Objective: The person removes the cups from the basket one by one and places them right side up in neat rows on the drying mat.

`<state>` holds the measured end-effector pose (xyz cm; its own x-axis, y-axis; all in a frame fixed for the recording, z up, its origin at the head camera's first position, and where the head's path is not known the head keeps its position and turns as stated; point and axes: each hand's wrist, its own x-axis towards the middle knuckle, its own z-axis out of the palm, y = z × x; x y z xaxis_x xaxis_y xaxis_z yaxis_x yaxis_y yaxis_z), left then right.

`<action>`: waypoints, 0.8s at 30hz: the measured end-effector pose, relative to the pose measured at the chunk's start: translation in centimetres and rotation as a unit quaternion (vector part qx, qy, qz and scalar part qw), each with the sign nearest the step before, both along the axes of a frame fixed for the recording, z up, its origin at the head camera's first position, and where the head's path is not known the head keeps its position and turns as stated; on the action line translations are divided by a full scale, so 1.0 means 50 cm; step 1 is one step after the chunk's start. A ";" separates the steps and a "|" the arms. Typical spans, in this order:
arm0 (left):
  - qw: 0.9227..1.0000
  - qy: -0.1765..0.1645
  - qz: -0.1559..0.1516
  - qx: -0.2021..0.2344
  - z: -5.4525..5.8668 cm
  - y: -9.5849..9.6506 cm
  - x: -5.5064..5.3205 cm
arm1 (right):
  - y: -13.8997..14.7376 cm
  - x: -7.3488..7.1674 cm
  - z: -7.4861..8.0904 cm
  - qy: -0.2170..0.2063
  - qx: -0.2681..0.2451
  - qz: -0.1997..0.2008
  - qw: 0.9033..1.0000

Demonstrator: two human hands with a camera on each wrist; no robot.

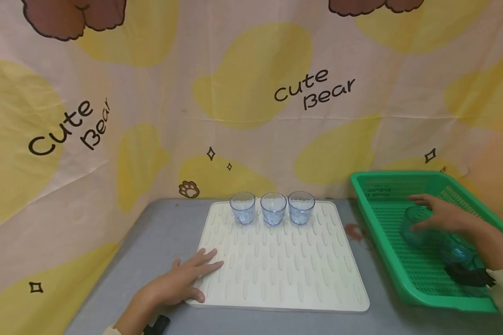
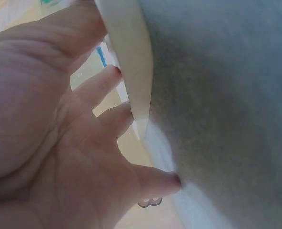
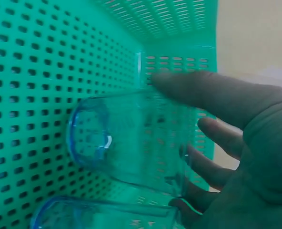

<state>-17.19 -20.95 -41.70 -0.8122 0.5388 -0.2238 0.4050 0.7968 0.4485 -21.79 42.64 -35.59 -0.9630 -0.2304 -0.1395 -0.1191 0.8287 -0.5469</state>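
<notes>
Green basket (image 1: pixel 384 246), frame right, glasses (image 1: pixel 457 251) inside: the right hand (image 1: pixel 450 216) reaches around one clear, bluish glass (image 3: pixel 124 138), can't tell if gripping! Lower left, the left hand (image 1: pixel 182 279) lies spread on the mat (image 1: pixel 276 267).

Clear glossy glass-like tumblers (image 3: pixel 124 143), perforated plastic basket (image 1: pixel 380 232), matt ridged mat (image 1: pixel 276 265), creased cloth backdrop (image 1: pixel 243 93), matt tabletop (image 1: pixel 159 242)

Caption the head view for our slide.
Left hand on a white rectangular mat bearing three transparent bluish tumblers; right hand inside a green plastic basket.
</notes>
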 end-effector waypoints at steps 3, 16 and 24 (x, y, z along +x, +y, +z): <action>1.000 0.006 -0.004 0.000 0.003 0.000 0.002 | -0.001 -0.002 -0.005 0.009 0.007 0.014 1.000; 1.000 0.007 0.001 0.004 0.008 -0.002 0.009 | -0.025 -0.018 -0.018 0.069 -0.020 0.054 0.996; 1.000 0.007 0.001 0.008 0.008 -0.001 0.015 | -0.028 -0.015 -0.033 0.061 -0.028 0.065 0.996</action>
